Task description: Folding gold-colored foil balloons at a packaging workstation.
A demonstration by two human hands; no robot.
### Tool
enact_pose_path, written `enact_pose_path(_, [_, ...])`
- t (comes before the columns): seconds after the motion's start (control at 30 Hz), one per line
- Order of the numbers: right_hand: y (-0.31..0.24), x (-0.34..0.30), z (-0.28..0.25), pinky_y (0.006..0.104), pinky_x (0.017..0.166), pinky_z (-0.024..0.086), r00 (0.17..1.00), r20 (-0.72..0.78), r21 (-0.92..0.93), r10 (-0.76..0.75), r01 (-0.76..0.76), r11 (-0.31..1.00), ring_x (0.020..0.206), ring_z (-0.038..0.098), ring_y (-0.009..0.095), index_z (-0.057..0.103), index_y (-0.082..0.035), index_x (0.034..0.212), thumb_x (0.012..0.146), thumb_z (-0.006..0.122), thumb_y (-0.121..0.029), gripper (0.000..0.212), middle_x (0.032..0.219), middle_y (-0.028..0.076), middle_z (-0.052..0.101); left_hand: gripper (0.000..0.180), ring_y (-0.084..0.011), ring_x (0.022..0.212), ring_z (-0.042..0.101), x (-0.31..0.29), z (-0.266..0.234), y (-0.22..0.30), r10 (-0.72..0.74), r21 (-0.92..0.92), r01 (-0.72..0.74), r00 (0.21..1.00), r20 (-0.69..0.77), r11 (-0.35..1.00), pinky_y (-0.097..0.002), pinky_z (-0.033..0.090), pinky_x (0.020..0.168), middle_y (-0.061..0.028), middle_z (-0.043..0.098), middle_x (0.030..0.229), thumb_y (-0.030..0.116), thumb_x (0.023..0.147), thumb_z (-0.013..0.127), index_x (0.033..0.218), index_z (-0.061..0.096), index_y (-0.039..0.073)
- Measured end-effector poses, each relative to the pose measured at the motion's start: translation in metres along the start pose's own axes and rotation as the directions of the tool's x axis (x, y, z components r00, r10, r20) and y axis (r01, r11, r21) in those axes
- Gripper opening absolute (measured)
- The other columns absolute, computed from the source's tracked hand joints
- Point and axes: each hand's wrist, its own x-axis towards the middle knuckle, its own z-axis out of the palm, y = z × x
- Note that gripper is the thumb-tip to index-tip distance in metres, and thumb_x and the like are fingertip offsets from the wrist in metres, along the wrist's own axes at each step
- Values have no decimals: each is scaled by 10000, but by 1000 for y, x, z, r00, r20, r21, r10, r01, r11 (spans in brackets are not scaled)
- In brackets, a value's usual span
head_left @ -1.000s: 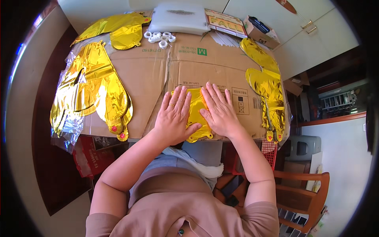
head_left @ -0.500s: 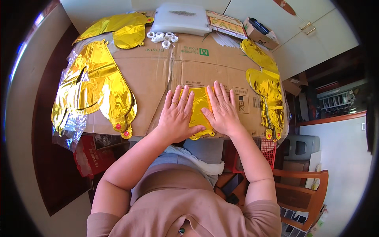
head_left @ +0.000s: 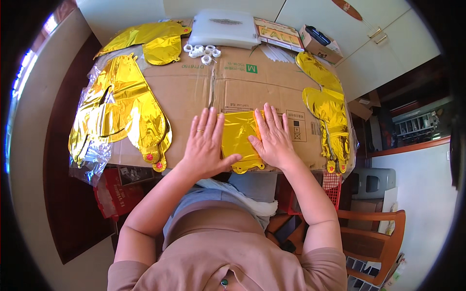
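Observation:
A folded gold foil balloon [head_left: 240,136] lies flat near the front edge of the cardboard-covered table, its tabs pointing toward me. My left hand [head_left: 205,145] rests palm down along its left side, fingers stretched out and thumb reaching over the near part of the foil. On the other side my right hand [head_left: 274,140] lies flat over the right edge, fingers straight and the thumb on the foil. Larger gold foil balloons [head_left: 121,106] sit to the left on clear plastic, and another gold foil balloon [head_left: 327,109] lies at the right.
Flattened cardboard [head_left: 179,97] covers the table. At the back are small white rolls [head_left: 206,59], a translucent plastic case [head_left: 223,30], a flat printed box [head_left: 279,35], white strips [head_left: 276,53] and a small carton [head_left: 321,44]. A wooden chair [head_left: 395,237] stands at the lower right.
My left hand has slid left and slightly toward me, uncovering more of the folded balloon. My right hand stays nearly in place on its right edge.

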Motion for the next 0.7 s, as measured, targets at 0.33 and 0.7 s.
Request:
enact_pose_path(0.33, [-2,1,-1,610,1207,92,1000,8,10,24,-24,1000,1514,201,410,244,-79,1583,984,493,-503,775,1630,254,204,861,-422,1501,225,19,4,28,104,-88,-116,986,-131,989,-520,156,1227,-295,278,1583,508,935,578,1511,311,-73])
enact_pose_path(0.7, [8,-1,-4,600,1212,68,1000,21,17,11,-12,1000,1518,192,392,283,-82,1576,990,442,-567,777,1642,204,219,868,-430,1496,233,18,35,23,127,40,-124,988,-92,991,-513,141,1229,-315,274,1577,587,954,488,1502,338,-70])
